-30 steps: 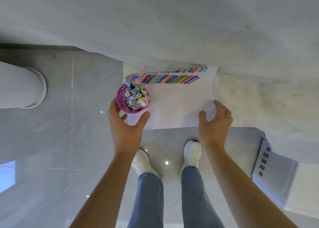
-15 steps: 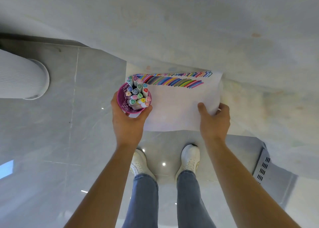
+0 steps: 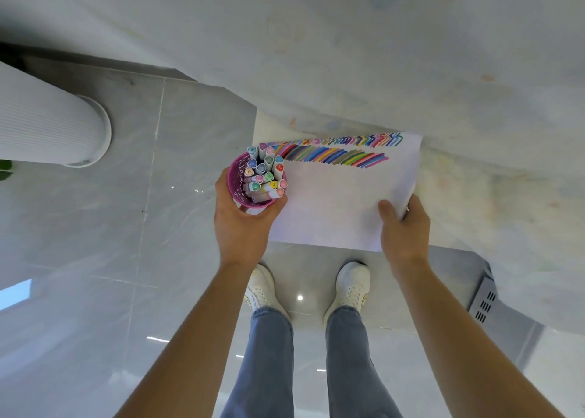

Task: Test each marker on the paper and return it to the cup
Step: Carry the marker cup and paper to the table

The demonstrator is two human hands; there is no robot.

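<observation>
**Item 1. Paper.** White sheet on the desk. Two rows of coloured test strokes run along its far edge. Its right edge curls upward.

**Item 2. Mesh cup, magenta.** At the paper's left edge, by the start of the stroke rows. It holds the markers, all capped, ends up.

**Item 3. Left hand.** At the paper's near left corner, fingers and thumb curled round the cup.

**Item 4. Right hand.** At the paper's near right corner, thumb on top and fingers beneath, pinching the sheet.

**Step.** Testing looks complete, since no marker is outside the cup. The person appears to be gathering up cup and sheet. The next move calls for keeping the cup upright and lifting the paper without creasing it.

**Change.** A second ago the left hand lay spread at the cup's base and the right rested on the flat sheet. Now both grip, and the paper's edge has risen.
</observation>
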